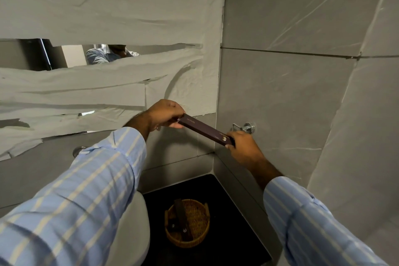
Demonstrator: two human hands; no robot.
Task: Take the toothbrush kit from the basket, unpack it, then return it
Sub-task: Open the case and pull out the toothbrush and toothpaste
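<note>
A long, slim dark brown toothbrush kit box (205, 129) with gold print is held up in the air in front of the grey wall. My left hand (165, 115) grips its upper left end. My right hand (243, 146) grips its lower right end. The box looks closed; both ends are hidden by my fingers. Far below, a round wicker basket (201, 237) stands on the black countertop (233, 207), holding other dark boxes.
A white basin (132, 229) sits left of the basket. A chrome wall fitting (247, 127) sticks out just behind my right hand. The mirror (64, 56) on the left is mostly covered with grey paper strips. Grey tiled walls close the corner.
</note>
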